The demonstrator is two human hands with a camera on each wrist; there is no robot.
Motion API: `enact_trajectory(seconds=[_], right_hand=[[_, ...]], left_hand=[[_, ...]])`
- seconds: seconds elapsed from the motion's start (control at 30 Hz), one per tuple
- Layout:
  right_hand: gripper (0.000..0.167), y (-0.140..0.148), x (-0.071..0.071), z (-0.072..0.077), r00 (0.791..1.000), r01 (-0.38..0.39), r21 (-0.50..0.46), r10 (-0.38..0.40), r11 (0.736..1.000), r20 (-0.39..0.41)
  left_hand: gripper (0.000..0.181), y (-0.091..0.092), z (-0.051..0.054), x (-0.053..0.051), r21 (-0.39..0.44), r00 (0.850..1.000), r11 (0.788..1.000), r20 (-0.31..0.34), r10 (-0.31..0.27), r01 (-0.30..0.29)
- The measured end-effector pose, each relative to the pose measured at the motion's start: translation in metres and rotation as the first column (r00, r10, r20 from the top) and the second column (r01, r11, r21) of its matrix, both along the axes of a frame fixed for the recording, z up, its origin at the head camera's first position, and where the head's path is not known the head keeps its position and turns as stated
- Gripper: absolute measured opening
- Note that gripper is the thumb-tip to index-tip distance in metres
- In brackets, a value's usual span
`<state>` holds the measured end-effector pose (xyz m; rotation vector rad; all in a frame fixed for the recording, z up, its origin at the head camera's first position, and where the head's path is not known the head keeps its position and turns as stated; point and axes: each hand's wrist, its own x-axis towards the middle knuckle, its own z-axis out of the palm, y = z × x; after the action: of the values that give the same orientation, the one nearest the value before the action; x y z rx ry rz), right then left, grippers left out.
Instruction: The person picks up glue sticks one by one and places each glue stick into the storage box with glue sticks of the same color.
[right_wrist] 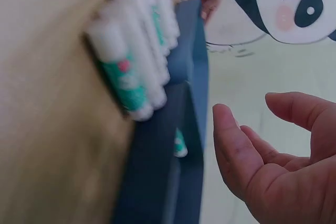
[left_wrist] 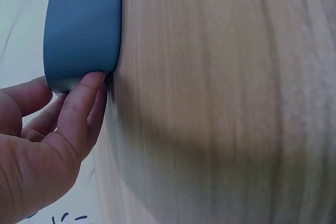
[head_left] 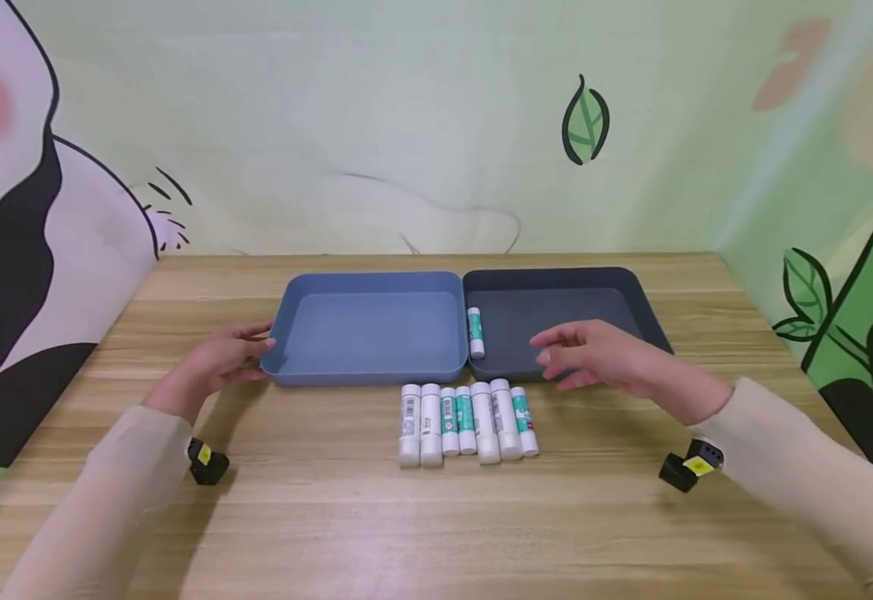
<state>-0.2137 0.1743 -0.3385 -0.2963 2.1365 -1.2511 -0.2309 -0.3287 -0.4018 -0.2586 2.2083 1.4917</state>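
Observation:
My left hand (head_left: pixel 220 360) touches the outer left end of the blue tray (head_left: pixel 372 377) with its fingertips. In the left wrist view the fingers (left_wrist: pixel 76 111) rest against that tray's end wall, low near the table. My right hand (head_left: pixel 594 358) hovers over the front of the dark tray (head_left: pixel 556 277), fingers loosely bent and apart, holding nothing. Inside the dark tray a small green-and-white glue stick (head_left: pixel 476 333) lies along the left wall. In front of the trays, several glue sticks lie side by side, larger white ones (head_left: pixel 431 425) mixed with smaller green-and-white ones (head_left: pixel 524 421).
Both trays stand end to end on the wood-grain table (head_left: pixel 331 525), their short sides touching. Behind the table rises a wall (head_left: pixel 376 125) with cartoon panda and leaf pictures. A small black device (head_left: pixel 207 461) sits on each sleeve's wrist.

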Motion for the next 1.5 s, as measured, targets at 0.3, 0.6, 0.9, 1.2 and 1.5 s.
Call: enact_trajectory(seconds=[0.3, 0.6, 0.9, 1.2, 1.5], right_hand=[[0.058, -0.003, 0.022, -0.035, 0.998, 0.056, 0.050, -0.054, 0.997, -0.040], [0.060, -0.012, 0.034, -0.054, 0.996, 0.092, 0.018, -0.092, 0.996, -0.019], [0.068, -0.020, 0.034, -0.069, 0.993, 0.091, 0.063, -0.086, 0.994, -0.081], [0.065, -0.025, 0.033, -0.074, 0.981, 0.126, 0.113, -0.106, 0.986, -0.165], [0.061, -0.027, 0.033, -0.074, 0.978, 0.156, 0.105, -0.139, 0.982, -0.159]], left_hand=[[0.063, 0.000, -0.001, -0.003, 0.002, 1.000, 1.000, 0.000, 0.012, -0.012], [0.063, -0.002, -0.003, 0.001, 0.000, 1.000, 1.000, 0.005, 0.009, -0.009], [0.063, -0.001, -0.004, 0.003, 0.011, 1.000, 1.000, 0.004, 0.014, -0.014], [0.062, 0.001, -0.001, 0.001, -0.004, 1.000, 1.000, 0.013, 0.024, -0.024], [0.062, 0.003, 0.000, 0.001, -0.014, 1.000, 1.000, 0.015, 0.022, -0.022]])
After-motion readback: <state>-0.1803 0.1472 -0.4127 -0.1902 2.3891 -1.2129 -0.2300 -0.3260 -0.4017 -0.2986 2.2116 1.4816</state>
